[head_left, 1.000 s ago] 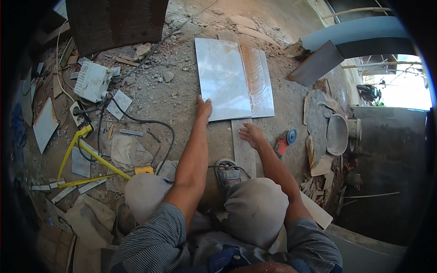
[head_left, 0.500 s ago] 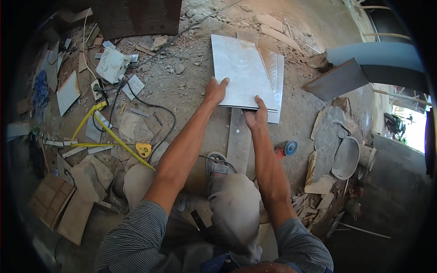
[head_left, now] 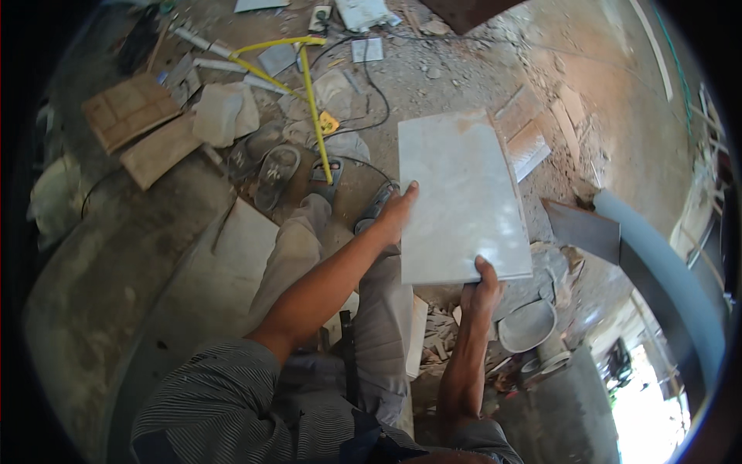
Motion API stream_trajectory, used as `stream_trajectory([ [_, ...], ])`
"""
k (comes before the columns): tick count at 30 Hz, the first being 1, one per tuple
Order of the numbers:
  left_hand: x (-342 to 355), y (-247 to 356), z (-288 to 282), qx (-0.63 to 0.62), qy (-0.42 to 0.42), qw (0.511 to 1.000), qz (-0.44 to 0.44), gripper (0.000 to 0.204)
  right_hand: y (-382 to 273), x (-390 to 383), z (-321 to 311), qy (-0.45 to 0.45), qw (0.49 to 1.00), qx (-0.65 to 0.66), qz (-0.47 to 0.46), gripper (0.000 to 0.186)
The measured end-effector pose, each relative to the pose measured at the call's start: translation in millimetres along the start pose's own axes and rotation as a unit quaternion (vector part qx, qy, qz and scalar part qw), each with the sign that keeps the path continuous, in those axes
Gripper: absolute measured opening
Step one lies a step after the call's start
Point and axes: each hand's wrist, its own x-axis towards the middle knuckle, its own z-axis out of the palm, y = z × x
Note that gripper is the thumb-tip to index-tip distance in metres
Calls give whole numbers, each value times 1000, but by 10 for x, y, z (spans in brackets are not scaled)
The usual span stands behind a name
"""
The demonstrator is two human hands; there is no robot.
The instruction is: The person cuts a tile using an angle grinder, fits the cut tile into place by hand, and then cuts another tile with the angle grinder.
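Observation:
A pale grey, glossy rectangular tile [head_left: 460, 201] is held up above the floor, and a second layer shows along its lower and right edges. My left hand [head_left: 397, 216] grips its left edge, thumb on the face. At the lower right, my right hand [head_left: 483, 292] clasps the bottom edge, thumb on top and fingers underneath, mostly hidden. Beyond the tile's upper right side, a partly covered tile piece [head_left: 530, 151] lies on the dusty ground. Left of the tile is a yellow tape measure [head_left: 329, 122].
A bent yellow strip [head_left: 312, 100] stands near my feet. Black cable [head_left: 384, 100] runs across the rubble. Brown tiles [head_left: 131, 108] lie at the left. On the right are a dark board [head_left: 581, 230], a long blue-grey curved piece [head_left: 668, 282] and a shallow bowl [head_left: 528, 326].
The held tile has come nearer and to the right, away from the tile piece on the ground. My view has swung, shifting the surroundings; the angle grinder is no longer visible.

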Motion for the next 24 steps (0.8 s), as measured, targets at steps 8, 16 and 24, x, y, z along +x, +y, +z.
stream_trajectory([
  [8, -668, -318, -1117, -372, -37, 919, -124, 73, -567, -1118, 177, -221, 895, -388, -22, 46],
  [16, -945, -748, -1428, -660, -355, 649, 130, 76, -363, -1400, 912, -520, 668, -523, -104, 42],
  [24, -1034, -943, -2173, -655, 247, 713, 31, 63, 693, -627, 2077, -477, 712, -512, 59, 41],
])
